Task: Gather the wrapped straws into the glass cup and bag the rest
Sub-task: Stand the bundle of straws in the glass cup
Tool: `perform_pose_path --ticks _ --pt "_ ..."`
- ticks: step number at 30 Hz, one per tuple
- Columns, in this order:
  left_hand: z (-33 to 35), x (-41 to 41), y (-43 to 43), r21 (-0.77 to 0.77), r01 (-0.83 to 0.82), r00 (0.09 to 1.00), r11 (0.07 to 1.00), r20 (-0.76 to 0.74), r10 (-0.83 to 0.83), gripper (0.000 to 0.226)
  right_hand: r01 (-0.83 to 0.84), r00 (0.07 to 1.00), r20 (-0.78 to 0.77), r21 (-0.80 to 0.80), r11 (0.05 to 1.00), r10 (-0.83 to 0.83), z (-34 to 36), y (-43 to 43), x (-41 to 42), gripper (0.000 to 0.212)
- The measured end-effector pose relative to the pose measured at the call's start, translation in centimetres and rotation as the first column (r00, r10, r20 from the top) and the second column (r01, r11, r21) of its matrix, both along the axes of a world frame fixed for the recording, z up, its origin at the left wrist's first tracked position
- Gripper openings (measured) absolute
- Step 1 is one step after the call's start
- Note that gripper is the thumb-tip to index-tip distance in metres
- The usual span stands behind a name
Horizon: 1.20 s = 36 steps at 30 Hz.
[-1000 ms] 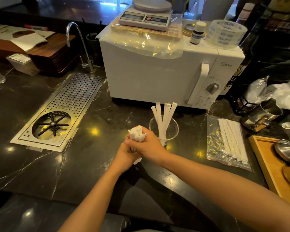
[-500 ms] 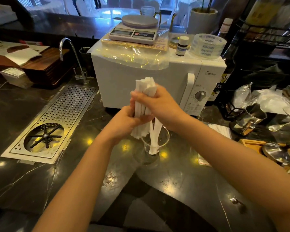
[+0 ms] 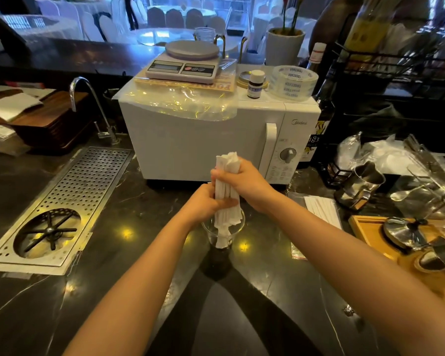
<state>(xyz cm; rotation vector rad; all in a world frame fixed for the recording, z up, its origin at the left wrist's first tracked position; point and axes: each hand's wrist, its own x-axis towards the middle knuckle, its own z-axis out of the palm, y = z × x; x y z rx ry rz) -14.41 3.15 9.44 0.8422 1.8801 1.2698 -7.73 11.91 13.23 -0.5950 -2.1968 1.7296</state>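
Two hands on one bundle: the left hand (image 3: 206,201) wraps the lower half of the wrapped straws (image 3: 228,191), and the right hand (image 3: 244,183) clamps the upper half, fingers curled tight around the paper on both sides. That bundle stands nearly upright, its bottom ends dipping into the glass cup (image 3: 222,233), which sits on the dark counter (image 3: 113,253) straight ahead at twelve o'clock, in front of the microwave (image 3: 190,145). Over at two o'clock lies the clear bag (image 3: 316,227) with more straws inside, part hidden by the right forearm.

Now the tricky bit, as I read it: getting every tip inside the rim. A few lower ends fan out unevenly near the lip, so best to keep the squeeze snug, centre the bundle over the mouth, then lower straight down and loosen the lower grip first. Let go too early and strays could catch the edge or tip the glass. Whether the cup holds the lot, hard to call from here.
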Motion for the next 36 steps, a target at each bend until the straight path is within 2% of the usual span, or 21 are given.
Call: perform_pose_path --ticks 6,8,12,15,18,23,26,30,36 --pt "-0.8 -0.8 -0.1 0.07 -0.042 0.991 0.997 -0.127 0.05 0.031 0.015 1.0 0.025 0.092 0.996 -0.018 -0.9 0.8 -0.1 0.025" --pt "-1.0 -1.0 -0.2 0.105 -0.098 0.98 0.99 -0.162 0.114 0.034 0.003 0.999 0.041 0.201 0.98 -0.012 -1.1 0.9 -0.1 0.021" --pt "-1.1 -1.0 -0.5 0.157 -0.126 0.934 0.979 -0.314 0.17 0.034 -0.094 0.992 0.116 0.457 0.885 0.045 -1.8 0.7 0.1 0.022" --pt "-1.2 -0.9 -0.6 0.14 -0.119 0.86 0.983 -0.481 0.173 0.035 -0.165 0.982 0.175 0.582 0.796 0.075 -2.2 0.5 0.4 0.028" --pt "-1.6 -1.0 -1.0 0.081 -0.089 0.839 0.993 -0.531 0.119 0.043 -0.221 0.97 0.225 0.67 0.709 0.09 -2.6 0.4 0.7 0.032" --pt "-2.1 -1.1 -1.5 -0.032 -0.043 0.767 0.999 -0.641 0.012 0.057 -0.254 0.963 0.257 0.759 0.6 0.083 -2.7 0.3 1.1 0.043" --pt "-2.2 -1.1 -1.5 -0.091 -0.024 0.745 0.996 -0.666 -0.043 0.06 -0.332 0.934 0.353 0.784 0.524 0.063 -2.9 0.3 1.3 0.052" --pt "-2.4 -1.2 -1.5 -0.211 -0.041 0.708 0.977 -0.696 -0.121 0.064 -0.426 0.875 0.484 0.75 0.506 0.02 -3.4 0.4 1.7 0.064" --pt "-2.4 -1.0 -1.5 -0.305 -0.062 0.692 0.95 -0.699 -0.179 0.065 -0.491 0.838 0.544 0.723 0.486 0.036 -3.9 -0.1 2.2 0.07"
